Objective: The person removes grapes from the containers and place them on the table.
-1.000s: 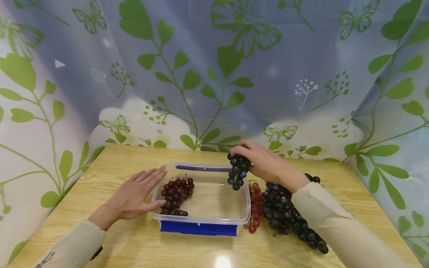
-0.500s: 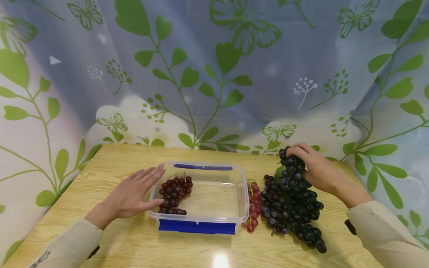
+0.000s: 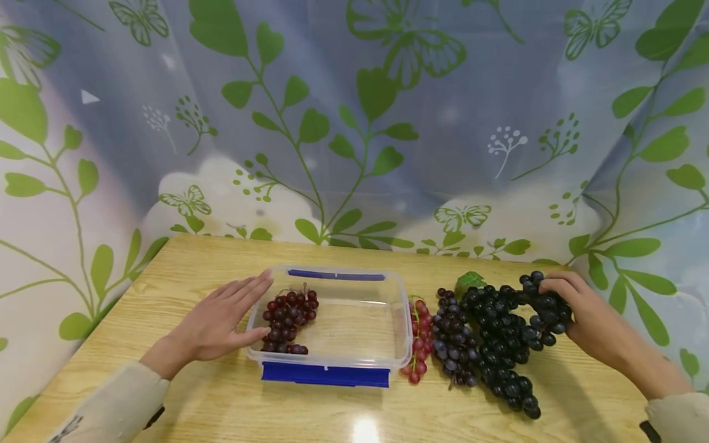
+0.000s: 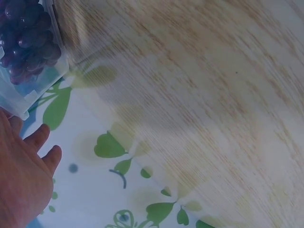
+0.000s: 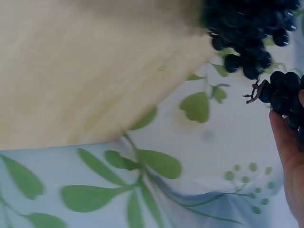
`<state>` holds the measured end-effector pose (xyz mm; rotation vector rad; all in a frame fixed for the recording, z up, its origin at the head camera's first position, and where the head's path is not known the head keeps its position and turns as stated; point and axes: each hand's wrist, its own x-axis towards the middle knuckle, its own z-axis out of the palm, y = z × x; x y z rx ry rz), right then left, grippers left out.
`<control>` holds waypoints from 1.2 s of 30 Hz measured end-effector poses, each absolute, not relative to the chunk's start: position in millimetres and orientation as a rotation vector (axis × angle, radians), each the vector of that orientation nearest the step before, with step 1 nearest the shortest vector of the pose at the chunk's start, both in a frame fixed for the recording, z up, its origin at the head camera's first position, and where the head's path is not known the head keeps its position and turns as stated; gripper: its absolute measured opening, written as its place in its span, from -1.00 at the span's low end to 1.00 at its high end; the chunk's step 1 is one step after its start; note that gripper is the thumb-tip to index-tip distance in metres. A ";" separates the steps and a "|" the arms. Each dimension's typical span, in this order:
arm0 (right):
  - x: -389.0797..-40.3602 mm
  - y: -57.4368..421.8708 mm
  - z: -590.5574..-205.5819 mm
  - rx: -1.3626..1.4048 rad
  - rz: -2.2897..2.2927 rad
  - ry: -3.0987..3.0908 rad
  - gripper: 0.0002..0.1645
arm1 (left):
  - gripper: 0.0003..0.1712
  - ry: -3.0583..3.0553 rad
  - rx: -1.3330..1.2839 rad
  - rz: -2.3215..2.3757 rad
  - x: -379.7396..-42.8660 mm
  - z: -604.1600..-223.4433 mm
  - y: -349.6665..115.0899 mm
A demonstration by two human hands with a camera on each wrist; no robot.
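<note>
A clear plastic container [image 3: 327, 362] with blue clips stands on the table, a bunch of dark red grapes [image 3: 288, 315] lying along its left side. My left hand [image 3: 213, 323] rests with straight fingers against the container's left rim. To the right of the grape pile, my right hand [image 3: 592, 314] grips a small bunch of black grapes [image 3: 545, 311]; in the right wrist view its stem [image 5: 256, 91] sticks out. Beside it lie a larger bunch of black grapes [image 3: 498, 344], a bunch of bluish-purple grapes [image 3: 454, 341] and a bunch of light red grapes [image 3: 420, 344].
A green leaf [image 3: 469, 282] shows behind the black grapes. The wooden table [image 3: 210, 406] ends at a patterned cloth backdrop [image 3: 443, 154] at the back and sides.
My right hand has carried the small bunch of black grapes from above the container's right edge to the right, then down beside the other black grapes. The left hand stays at the rim.
</note>
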<state>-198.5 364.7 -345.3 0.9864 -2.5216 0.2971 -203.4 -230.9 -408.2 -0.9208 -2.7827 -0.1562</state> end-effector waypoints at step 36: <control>-200.8 394.5 -423.2 1.104 0.403 -2.660 -0.10 | -0.11 -2.798 -0.925 -0.229 -202.2 -409.5 -229.9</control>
